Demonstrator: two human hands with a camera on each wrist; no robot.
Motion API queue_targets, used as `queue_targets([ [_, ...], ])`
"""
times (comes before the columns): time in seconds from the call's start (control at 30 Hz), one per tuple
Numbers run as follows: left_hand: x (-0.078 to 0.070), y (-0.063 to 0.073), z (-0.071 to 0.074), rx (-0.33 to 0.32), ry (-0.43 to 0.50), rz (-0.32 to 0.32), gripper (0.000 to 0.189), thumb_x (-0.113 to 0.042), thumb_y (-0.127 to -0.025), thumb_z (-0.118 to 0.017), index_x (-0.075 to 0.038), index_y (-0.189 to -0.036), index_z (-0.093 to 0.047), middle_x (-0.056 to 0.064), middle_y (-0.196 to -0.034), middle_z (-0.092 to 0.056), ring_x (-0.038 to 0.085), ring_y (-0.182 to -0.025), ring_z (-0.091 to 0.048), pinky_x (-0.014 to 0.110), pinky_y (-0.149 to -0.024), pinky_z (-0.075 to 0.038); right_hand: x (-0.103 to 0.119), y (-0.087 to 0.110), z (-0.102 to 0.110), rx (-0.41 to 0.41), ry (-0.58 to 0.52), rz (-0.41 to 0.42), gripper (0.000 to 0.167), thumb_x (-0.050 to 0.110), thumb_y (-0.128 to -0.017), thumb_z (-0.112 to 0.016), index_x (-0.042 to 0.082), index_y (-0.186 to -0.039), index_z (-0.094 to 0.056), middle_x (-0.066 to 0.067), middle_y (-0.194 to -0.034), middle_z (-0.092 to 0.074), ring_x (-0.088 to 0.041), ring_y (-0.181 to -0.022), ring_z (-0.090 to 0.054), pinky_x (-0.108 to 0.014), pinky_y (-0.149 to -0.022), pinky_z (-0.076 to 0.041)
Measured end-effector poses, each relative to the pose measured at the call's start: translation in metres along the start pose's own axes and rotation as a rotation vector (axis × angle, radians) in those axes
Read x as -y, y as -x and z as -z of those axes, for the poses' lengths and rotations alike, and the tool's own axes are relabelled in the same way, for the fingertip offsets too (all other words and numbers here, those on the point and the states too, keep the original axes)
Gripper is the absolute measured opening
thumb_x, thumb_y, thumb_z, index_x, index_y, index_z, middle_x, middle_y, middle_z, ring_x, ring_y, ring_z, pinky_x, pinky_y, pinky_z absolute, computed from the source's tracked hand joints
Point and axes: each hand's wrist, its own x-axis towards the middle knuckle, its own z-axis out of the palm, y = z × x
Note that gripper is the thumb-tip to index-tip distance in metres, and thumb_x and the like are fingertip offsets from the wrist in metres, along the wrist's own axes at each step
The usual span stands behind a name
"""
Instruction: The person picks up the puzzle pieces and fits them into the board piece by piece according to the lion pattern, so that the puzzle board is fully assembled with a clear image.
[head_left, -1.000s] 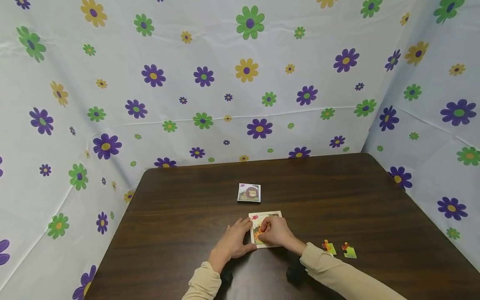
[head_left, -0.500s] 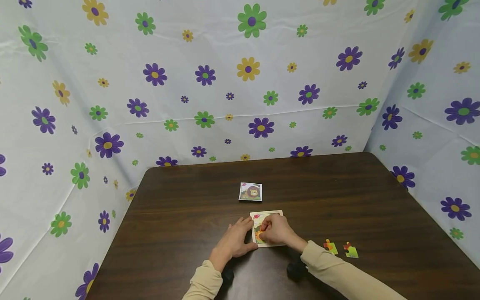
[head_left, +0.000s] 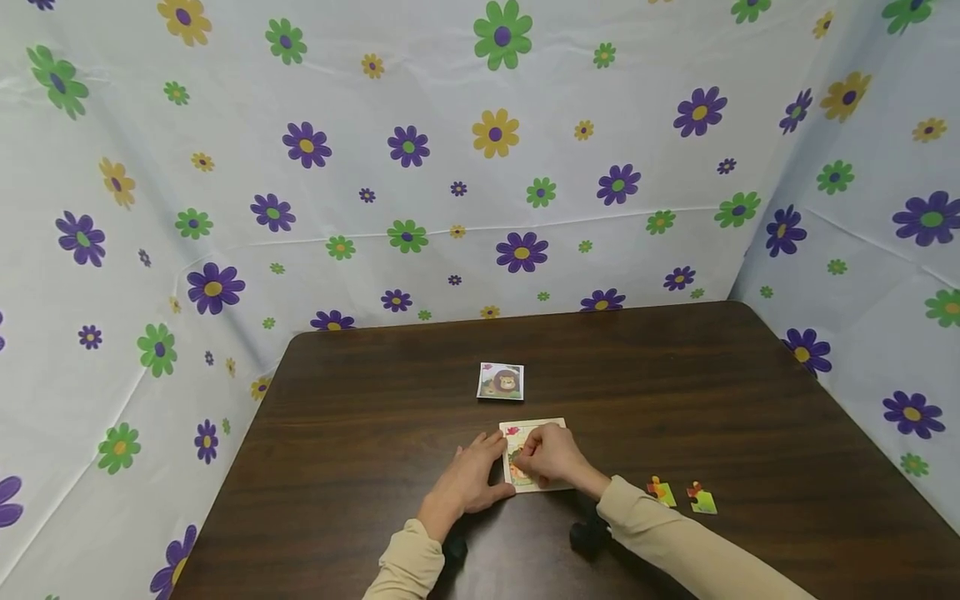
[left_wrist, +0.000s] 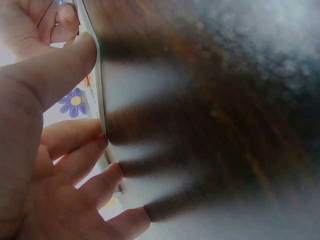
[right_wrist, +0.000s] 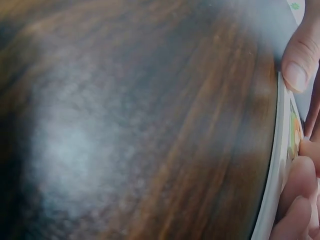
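Observation:
A small light wooden puzzle board (head_left: pixel 531 490) with a colourful picture lies on the table. My left hand (head_left: pixel 468 481) rests along its left side, fingers extended against the edge and thumb at the near left corner. The left wrist view shows the left hand's fingertips (left_wrist: pixel 114 170) on the table beside the frame. My right hand (head_left: pixel 557 457) is over the board, fingers curled, pinching a puzzle piece (right_wrist: pixel 295 134) at the picture's surface. Most of that piece is hidden by the fingers. The right part of the board is covered by the right hand.
Two loose yellow-green puzzle pieces (head_left: pixel 662 492) lie on the table right of the board, near the right sleeve. A square lion picture card (head_left: pixel 501 382) lies beyond the board. The brown table (head_left: pixel 360 417) is bordered by a flower-patterned cloth (head_left: pixel 337 192).
My right fingertips have shifted slightly on the board, and less orange shows beside them. My left hand stays at the board's edge. The view has tilted a little.

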Motion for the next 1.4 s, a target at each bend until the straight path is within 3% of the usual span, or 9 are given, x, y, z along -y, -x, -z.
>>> queue_targets([
  [0.4,0.0010,-0.0001,0.0002,0.005,0.010,0.005,0.065,-0.033,-0.082,-0.075,-0.004,-0.135,-0.053,0.013,-0.145,-0.045,0.038,-0.134,-0.039,0.066,-0.097,-0.034,0.0002,-0.0004,0.0054,0.038,-0.082,-0.115,0.022,0.016,-0.081,-0.075,0.008,-0.065,-0.062,0.003,-0.044,-0.055,-0.006,-0.034,-0.052,-0.019,-0.037,-0.041],
  [0.6,0.0010,-0.0012,-0.0006,0.015,0.007,0.014,0.067,-0.034,-0.082,-0.075,-0.004,-0.136,-0.052,0.012,-0.145,-0.045,0.037,-0.134,-0.038,0.066,-0.098,-0.034,-0.0040,-0.0020,0.0077,0.013,-0.046,-0.161,0.032,0.024,-0.083,-0.075,0.009,-0.059,-0.059,0.001,-0.041,-0.054,-0.005,-0.033,-0.050,-0.018,-0.035,-0.039],
  [1.13,0.0003,-0.0017,0.0030,0.019,0.002,0.009,0.066,-0.034,-0.082,-0.075,-0.003,-0.136,-0.052,0.012,-0.145,-0.045,0.038,-0.134,-0.038,0.066,-0.097,-0.034,-0.0037,-0.0041,0.0009,-0.003,0.034,-0.025,0.034,0.020,-0.079,-0.076,0.012,-0.052,-0.056,0.008,-0.036,-0.046,-0.001,-0.029,-0.043,-0.015,-0.033,-0.027],
  [1.4,-0.0009,-0.0018,0.0027,0.030,0.008,0.023,0.067,-0.033,-0.082,-0.075,-0.003,-0.137,-0.052,0.012,-0.146,-0.045,0.037,-0.135,-0.037,0.066,-0.099,-0.033,-0.0010,-0.0009,0.0063,-0.047,0.070,0.039,0.029,0.018,-0.077,-0.078,0.011,-0.057,-0.058,0.010,-0.042,-0.047,0.000,-0.034,-0.042,-0.017,-0.036,-0.029],
])
